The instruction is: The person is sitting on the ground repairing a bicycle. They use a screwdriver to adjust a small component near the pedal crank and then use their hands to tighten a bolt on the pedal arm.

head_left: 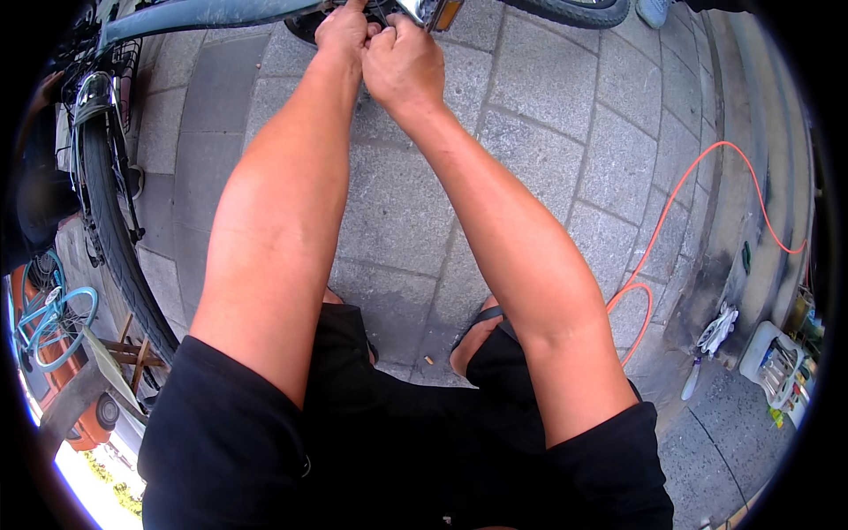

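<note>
Both arms reach forward to a bicycle with a blue-grey frame tube point(203, 14) at the top edge of the head view. My left hand point(342, 34) is at the crank area below the tube, its fingers curled in and partly cut off by the picture's edge. Against it, my right hand point(405, 64) is closed in a fist with the thumb side towards the left hand. Whatever either hand grips is hidden. Just beyond the right hand are a shiny metal part point(412, 9) and a pedal with an orange reflector point(449, 14).
The bicycle's front wheel point(108, 190) stands at left, another tyre point(574, 11) at the top right. An orange hose point(658, 216) loops over the paving by the steps point(751, 132). White gloves point(717, 329) and a white tray of tools point(777, 367) lie right. A person's shoe point(654, 11) shows.
</note>
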